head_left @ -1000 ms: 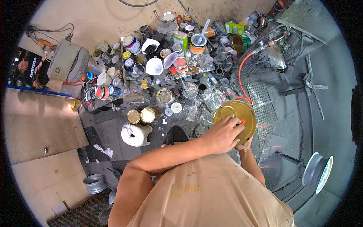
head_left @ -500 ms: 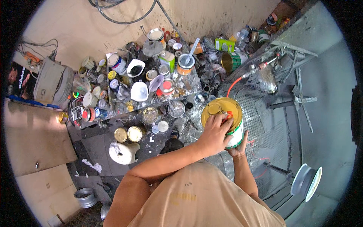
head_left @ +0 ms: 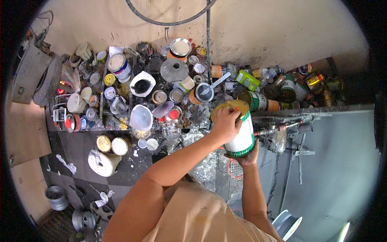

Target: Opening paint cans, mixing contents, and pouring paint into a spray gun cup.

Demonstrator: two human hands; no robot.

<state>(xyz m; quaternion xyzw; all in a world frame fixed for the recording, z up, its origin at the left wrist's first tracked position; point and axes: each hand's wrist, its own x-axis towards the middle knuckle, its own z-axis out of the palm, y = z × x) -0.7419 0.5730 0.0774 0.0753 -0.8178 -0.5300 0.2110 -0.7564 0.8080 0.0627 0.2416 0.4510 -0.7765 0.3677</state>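
A large green and white paint can (head_left: 241,136) with a gold top is held in front of me, tilted so that its white label faces me. My left hand (head_left: 225,126) is closed over the top, its fingers curled at a small red-orange cap (head_left: 237,109) there. From below, my right hand (head_left: 248,156) grips the can around its base, thumb up along the side. Part of the gold top is hidden by my left fingers. Just beyond the can, another green can (head_left: 253,101) lies on its side among the clutter.
The crowded bench carries an open can with a mixing stick (head_left: 203,92), a white cup with dark paint (head_left: 142,84) and a translucent cup (head_left: 141,117). Two tins and a white stool (head_left: 102,162) stand left of me. A spray gun (head_left: 290,126) and wheel rim (head_left: 287,224) are at right.
My view has swung rightward and up toward the wall. The can has tipped, so more of its white side shows; both hands stay on it, the right now lower at its base.
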